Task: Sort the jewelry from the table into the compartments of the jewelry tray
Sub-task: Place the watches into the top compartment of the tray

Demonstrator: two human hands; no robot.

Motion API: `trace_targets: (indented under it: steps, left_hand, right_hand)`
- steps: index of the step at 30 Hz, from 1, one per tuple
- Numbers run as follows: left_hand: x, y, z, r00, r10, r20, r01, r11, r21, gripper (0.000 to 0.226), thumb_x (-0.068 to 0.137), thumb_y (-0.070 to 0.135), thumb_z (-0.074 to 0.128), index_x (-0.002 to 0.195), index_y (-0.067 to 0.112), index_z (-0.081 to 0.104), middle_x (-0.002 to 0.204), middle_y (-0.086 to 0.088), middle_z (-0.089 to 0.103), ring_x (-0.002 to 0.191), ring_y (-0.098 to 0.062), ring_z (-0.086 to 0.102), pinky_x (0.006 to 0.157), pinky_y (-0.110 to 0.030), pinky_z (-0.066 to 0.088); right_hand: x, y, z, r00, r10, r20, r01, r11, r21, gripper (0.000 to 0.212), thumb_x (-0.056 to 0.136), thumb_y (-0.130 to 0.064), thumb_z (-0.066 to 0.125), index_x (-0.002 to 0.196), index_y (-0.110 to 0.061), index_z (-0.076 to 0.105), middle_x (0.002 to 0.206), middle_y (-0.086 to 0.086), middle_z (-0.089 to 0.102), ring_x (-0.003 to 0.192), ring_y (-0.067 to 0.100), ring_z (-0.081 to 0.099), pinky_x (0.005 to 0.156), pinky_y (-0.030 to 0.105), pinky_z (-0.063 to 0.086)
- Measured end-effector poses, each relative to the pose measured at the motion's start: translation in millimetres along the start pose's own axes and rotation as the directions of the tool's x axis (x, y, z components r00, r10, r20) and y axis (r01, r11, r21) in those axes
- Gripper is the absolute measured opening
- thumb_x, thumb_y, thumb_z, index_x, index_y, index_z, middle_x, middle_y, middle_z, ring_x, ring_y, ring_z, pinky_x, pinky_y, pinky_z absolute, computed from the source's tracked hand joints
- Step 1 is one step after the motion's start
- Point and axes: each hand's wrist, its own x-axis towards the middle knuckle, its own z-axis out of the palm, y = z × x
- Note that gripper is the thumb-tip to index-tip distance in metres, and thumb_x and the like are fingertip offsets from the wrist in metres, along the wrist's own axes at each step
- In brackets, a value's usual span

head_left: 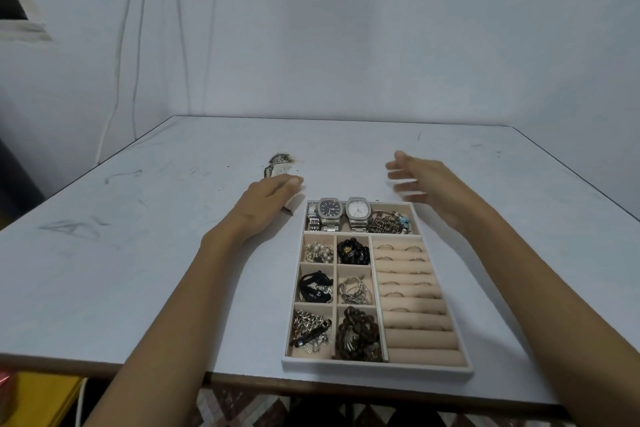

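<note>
Jewelry tray [377, 368] on a white table [138, 253], close to the near edge, with both forearms reaching past it on either side.

The left hand [268, 199] lies just beyond the tray's far left corner. The right hand [429, 187] is just beyond its far right corner. Neither hand touches the tray.

The far compartment holds three watches [329, 211] side by side and a tangled bracelet [389, 222]. Below it, six small compartments at the left hold a pearl piece [318, 252], black beads [353, 251], black bands [315, 286], silver rings [355, 289], chains [310, 331] and brown beads [358, 334]. Thin rings [384, 247] sit in the padded rolls at the right.

A chipped patch [278, 163] marks the table just beyond the left hand. Cords [121, 45] hang on the wall behind.

The left hand is palm down with fingers loosely bent toward the table, and nothing is seen in it. The right hand is blurred, with fingers spread apart and empty.
</note>
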Motion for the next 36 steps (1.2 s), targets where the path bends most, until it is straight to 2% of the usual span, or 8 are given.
trace_targets:
  steps: [8, 14, 20, 25, 27, 30, 32, 36]
  left_hand:
    - [-15.9, 37.8, 16.0, 0.980, 0.031, 0.196, 0.068, 0.876, -0.478, 0.042, 0.102, 0.026, 0.039, 0.112, -0.008, 0.062, 0.103, -0.017, 0.066, 0.095, -0.020, 0.063, 0.086, -0.031, 0.053]
    - [-15.3, 31.5, 12.0, 0.978, 0.046, 0.204, -0.008, 0.983, -0.182, 0.045, 0.098, 0.050, 0.037, 0.106, 0.021, 0.070, 0.105, 0.001, 0.072, 0.105, -0.018, 0.064, 0.101, -0.048, 0.043]
    - [-47.2, 44.1, 23.0, 0.989, -0.041, 0.145, 0.072, 0.973, -0.217, 0.057, 0.097, 0.053, 0.028, 0.145, 0.024, 0.036, 0.150, 0.009, 0.035, 0.133, -0.004, 0.033, 0.109, -0.023, 0.022]
    - [-88.4, 49.4, 35.7, 0.992, -0.114, 0.050, 0.123, 0.827, -0.549, 0.060, 0.092, 0.062, 0.038, 0.147, 0.038, 0.028, 0.150, 0.026, 0.024, 0.138, 0.001, 0.021, 0.115, -0.032, 0.015]
    - [-88.3, 21.3, 37.7, 0.995, -0.076, 0.068, 0.100, 0.867, -0.488, 0.042, 0.099, 0.050, 0.034, 0.139, 0.038, 0.039, 0.150, 0.018, 0.030, 0.136, -0.003, 0.029, 0.112, -0.030, 0.020]
    - [-73.9, -16.9, 54.1, 0.971, -0.235, 0.037, 0.195, 0.696, -0.691, 0.033, 0.104, 0.025, 0.026, 0.127, 0.037, 0.048, 0.150, -0.002, 0.039, 0.133, -0.016, 0.039, 0.104, -0.029, 0.031]
    - [-91.7, 21.2, 48.5, 0.981, -0.192, -0.037, 0.141, 0.826, -0.546, 0.034, 0.103, 0.028, 0.031, 0.131, 0.040, 0.047, 0.137, 0.018, 0.040, 0.126, -0.007, 0.039, 0.099, -0.026, 0.029]
    - [-137.2, 83.6, 50.3, 0.973, -0.210, -0.090, 0.108, 0.770, -0.629, 0.038, 0.096, 0.046, 0.040, 0.135, 0.047, 0.043, 0.133, 0.026, 0.041, 0.108, 0.013, 0.042, 0.095, -0.028, 0.028]
  right_hand:
    - [-13.2, 0.6, 22.0, 0.987, -0.056, 0.153, 0.082, 0.982, -0.171, 0.042, 0.095, -0.043, 0.051, 0.088, -0.010, 0.076, 0.082, 0.006, 0.075, 0.066, 0.006, 0.066, 0.062, 0.020, 0.044]
    - [-23.7, 2.6, 17.4, 0.992, -0.064, 0.113, 0.066, 0.998, -0.013, 0.040, 0.098, -0.031, 0.051, 0.096, 0.004, 0.071, 0.092, 0.018, 0.073, 0.070, 0.012, 0.070, 0.058, 0.014, 0.051]
    - [-50.5, 24.4, 12.2, 0.997, 0.045, -0.064, -0.028, 0.968, 0.249, 0.031, 0.093, -0.032, 0.058, 0.107, -0.007, 0.069, 0.109, 0.000, 0.072, 0.109, 0.013, 0.063, 0.106, 0.034, 0.043]
    - [-85.3, 33.7, 15.4, 0.996, 0.066, -0.056, -0.038, 0.912, 0.408, 0.040, 0.095, -0.034, 0.055, 0.130, -0.014, 0.058, 0.122, -0.001, 0.067, 0.118, 0.013, 0.059, 0.111, 0.038, 0.038]
    - [-101.0, 33.4, 19.5, 0.997, 0.070, -0.040, -0.045, 0.893, 0.449, 0.041, 0.096, -0.032, 0.051, 0.132, -0.014, 0.056, 0.123, 0.001, 0.066, 0.116, 0.014, 0.061, 0.107, 0.039, 0.041]
    - [-124.1, 27.8, 28.6, 0.992, 0.110, -0.061, -0.069, 0.883, 0.465, 0.044, 0.096, -0.032, 0.052, 0.139, -0.022, 0.048, 0.129, -0.008, 0.060, 0.109, 0.006, 0.061, 0.088, 0.026, 0.048]
    - [-132.8, 25.3, 33.8, 0.991, 0.098, -0.097, -0.048, 0.906, 0.420, 0.050, 0.095, -0.033, 0.052, 0.143, -0.027, 0.042, 0.137, -0.011, 0.053, 0.117, 0.006, 0.055, 0.092, 0.024, 0.043]
    - [-139.3, 19.4, 40.8, 0.990, 0.061, -0.125, -0.010, 0.928, 0.373, 0.053, 0.096, -0.037, 0.048, 0.147, -0.031, 0.034, 0.144, -0.013, 0.043, 0.121, 0.004, 0.046, 0.099, 0.024, 0.034]
